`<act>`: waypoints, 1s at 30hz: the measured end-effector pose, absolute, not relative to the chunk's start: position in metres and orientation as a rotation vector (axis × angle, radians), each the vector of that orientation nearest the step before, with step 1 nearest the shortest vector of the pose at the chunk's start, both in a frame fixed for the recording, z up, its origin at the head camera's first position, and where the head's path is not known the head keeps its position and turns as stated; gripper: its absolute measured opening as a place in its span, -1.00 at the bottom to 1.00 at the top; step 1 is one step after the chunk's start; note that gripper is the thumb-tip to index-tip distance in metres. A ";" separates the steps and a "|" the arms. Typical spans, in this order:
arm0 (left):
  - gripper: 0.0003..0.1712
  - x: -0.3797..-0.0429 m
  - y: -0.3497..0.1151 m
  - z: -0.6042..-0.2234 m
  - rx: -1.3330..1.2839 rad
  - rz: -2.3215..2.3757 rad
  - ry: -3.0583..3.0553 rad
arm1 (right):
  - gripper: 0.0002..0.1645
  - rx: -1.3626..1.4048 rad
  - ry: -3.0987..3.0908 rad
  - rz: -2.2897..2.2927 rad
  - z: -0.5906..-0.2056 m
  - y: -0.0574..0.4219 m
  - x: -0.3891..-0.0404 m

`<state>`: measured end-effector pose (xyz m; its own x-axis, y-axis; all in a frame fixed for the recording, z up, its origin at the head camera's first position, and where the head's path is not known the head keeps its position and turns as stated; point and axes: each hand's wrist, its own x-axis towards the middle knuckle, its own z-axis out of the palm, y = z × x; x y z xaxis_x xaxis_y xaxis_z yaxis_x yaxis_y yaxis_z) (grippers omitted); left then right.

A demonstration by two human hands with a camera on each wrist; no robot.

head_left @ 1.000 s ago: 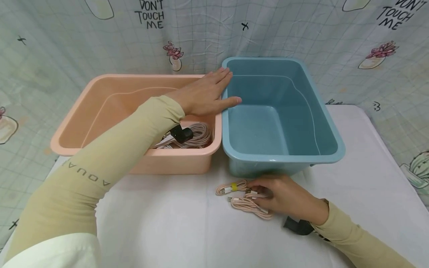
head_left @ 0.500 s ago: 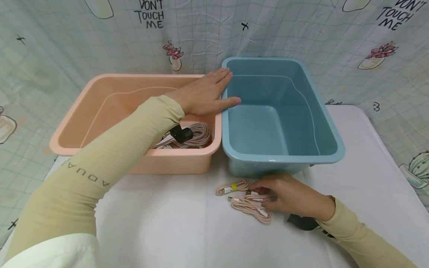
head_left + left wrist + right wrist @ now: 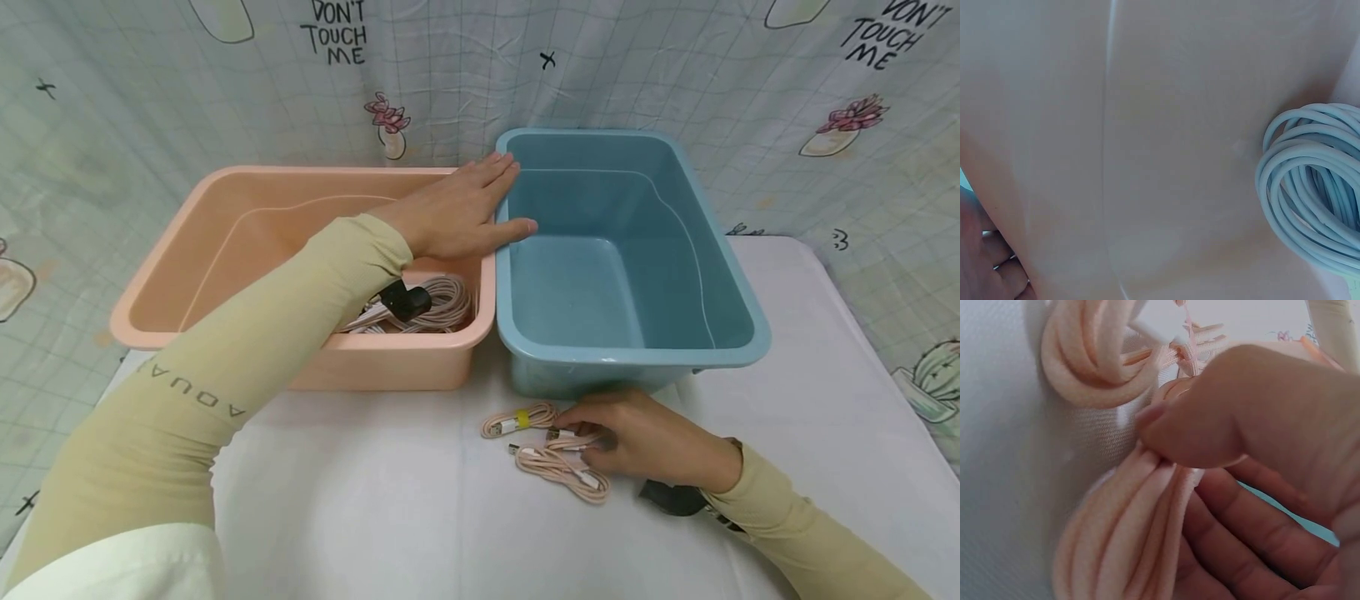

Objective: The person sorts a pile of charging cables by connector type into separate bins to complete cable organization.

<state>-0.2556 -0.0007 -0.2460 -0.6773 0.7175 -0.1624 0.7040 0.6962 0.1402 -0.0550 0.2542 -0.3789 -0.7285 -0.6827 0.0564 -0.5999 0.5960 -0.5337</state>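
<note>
My left hand point(image 3: 465, 208) lies palm down across the rims where the peach bin point(image 3: 217, 172) and the blue bin point(image 3: 637, 357) meet, thumb and fingers extended. Under that wrist, a coiled cable point(image 3: 1310, 181) rests in the peach bin. In front of the blue bin my right hand point(image 3: 630, 437) pinches a coiled peach charging cable point(image 3: 1122, 531) between thumb and fingers, low over the white cloth. Right beside it lie two more bundled peach cables: one with a yellow tie point(image 3: 522, 418) and a nearer one with white plugs point(image 3: 558, 468).
A white cloth point(image 3: 360, 500) covers the table. Behind the bins hangs a printed grid-pattern fabric point(image 3: 450, 83). Each wrist carries a small black camera; the left camera point(image 3: 405, 298) hangs inside the peach bin.
My right hand has shifted slightly right and shows more of the nearest cable, whose right end now lies a little lower. The left hand stays in place on the rims.
</note>
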 end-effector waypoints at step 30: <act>0.07 -0.258 -0.002 -0.246 1.179 0.092 2.705 | -0.53 -1.078 2.596 -1.118 -0.379 0.256 -0.054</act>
